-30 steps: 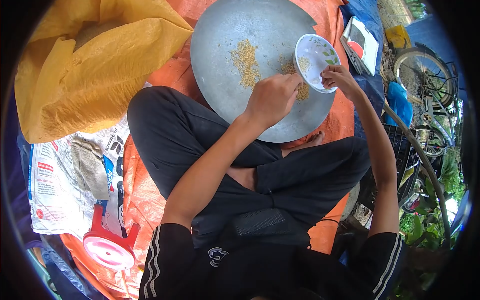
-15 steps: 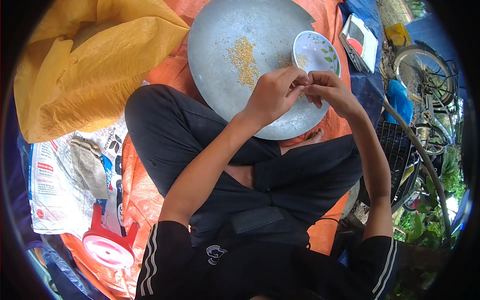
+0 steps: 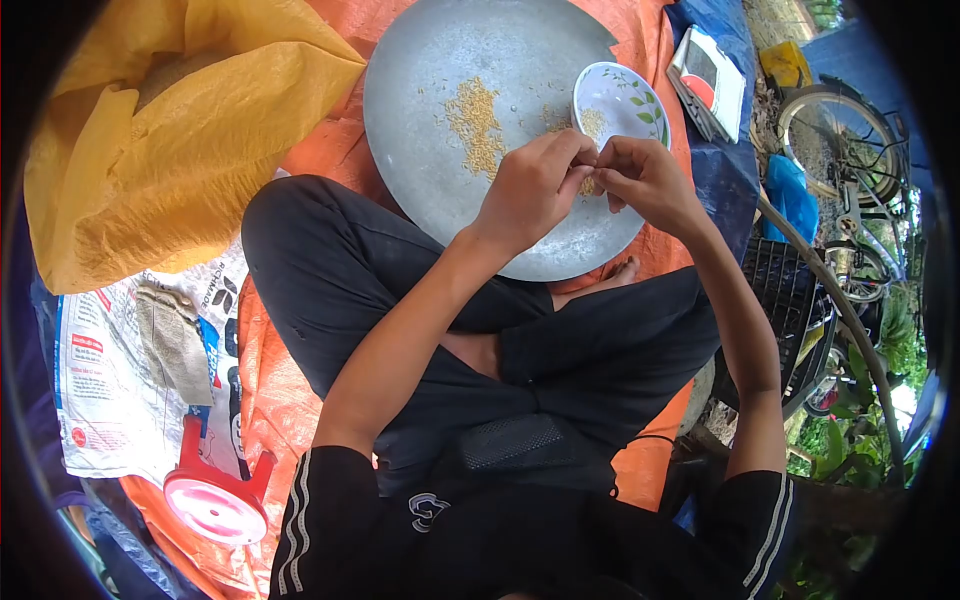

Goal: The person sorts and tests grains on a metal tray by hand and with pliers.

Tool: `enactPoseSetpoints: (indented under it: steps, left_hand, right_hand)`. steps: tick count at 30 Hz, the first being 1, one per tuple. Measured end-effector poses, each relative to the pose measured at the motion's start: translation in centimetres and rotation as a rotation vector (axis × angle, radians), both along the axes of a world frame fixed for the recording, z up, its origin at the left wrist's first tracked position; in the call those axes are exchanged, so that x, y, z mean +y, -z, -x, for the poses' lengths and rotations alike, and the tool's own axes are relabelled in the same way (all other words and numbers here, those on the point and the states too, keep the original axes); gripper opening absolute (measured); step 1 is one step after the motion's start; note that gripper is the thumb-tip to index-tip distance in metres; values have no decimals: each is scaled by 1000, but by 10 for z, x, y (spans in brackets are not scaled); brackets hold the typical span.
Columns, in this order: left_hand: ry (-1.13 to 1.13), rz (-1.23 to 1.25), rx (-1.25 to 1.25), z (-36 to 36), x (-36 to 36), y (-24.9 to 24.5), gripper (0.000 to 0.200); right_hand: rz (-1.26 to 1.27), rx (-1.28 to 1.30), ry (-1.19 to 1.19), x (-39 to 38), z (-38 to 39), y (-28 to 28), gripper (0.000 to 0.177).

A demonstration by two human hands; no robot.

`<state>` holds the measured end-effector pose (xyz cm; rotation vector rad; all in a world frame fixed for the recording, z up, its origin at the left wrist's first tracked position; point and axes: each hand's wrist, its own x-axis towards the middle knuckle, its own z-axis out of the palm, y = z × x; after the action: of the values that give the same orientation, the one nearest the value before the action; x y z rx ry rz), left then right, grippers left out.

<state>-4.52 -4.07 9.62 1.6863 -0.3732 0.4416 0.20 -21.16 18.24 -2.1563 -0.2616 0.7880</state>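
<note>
My left hand and my right hand meet fingertip to fingertip over the right part of a round metal tray. Both are pinched closed; whatever is between the fingertips is too small to make out. A pile of golden grains lies on the tray to the left of my hands. Just beyond my fingers, a white bowl with green leaf patterns holds some pale grains. More grains lie beside the bowl, partly hidden by my fingers.
An orange tarp lies underneath. Around it are a yellow sack, a grey glove on a printed white bag, a red stool, folded papers, a black crate and a bicycle.
The whole view has shifted slightly, so the tray and bowl appear a little further left. My hands remain together at the fingertips, with the right fingers slightly changed in pose.
</note>
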Motion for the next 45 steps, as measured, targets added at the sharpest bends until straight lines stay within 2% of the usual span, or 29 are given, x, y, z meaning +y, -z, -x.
enactPoseSetpoints:
  steps: [13, 16, 20, 22, 24, 26, 31, 36, 40, 42, 45]
  left_hand:
    - [-58, 61, 75, -1, 2, -5, 19]
    - [-92, 104, 102, -2, 4, -6, 17]
    - [-104, 108, 118, -4, 3, -4, 15]
    - [-99, 96, 119, -3, 2, -2, 16]
    - [-77, 53, 130, -4, 2, 0, 18]
    - [-70, 38, 137, -4, 1, 2, 20]
    - [-48, 14, 156, -5, 1, 6, 22]
    - [-43, -4, 160, -6, -1, 10, 22]
    - [-42, -27, 160, -6, -1, 12, 22]
    - [-44, -38, 158, -6, -1, 11, 22]
    - [-58, -60, 141, -7, 0, 12, 22]
  right_hand:
    - [57, -302, 51, 5, 6, 13, 9]
    - [67, -275, 82, -9, -8, 18, 11]
    - [218, -326, 54, -52, -44, 43, 20]
    - [293, -215, 137, -74, -64, 59, 20]
    - [274, -154, 184, -93, -78, 71, 19]
    - [191, 42, 275, -105, -87, 76, 19]
    - [166, 101, 318, -115, -101, 86, 18]
    - [377, 72, 363, -119, -117, 97, 18]
    - [405, 86, 356, -115, -123, 97, 21]
    - [329, 52, 314, -115, -115, 89, 26]
    - [457, -162, 91, -120, -69, 89, 37]
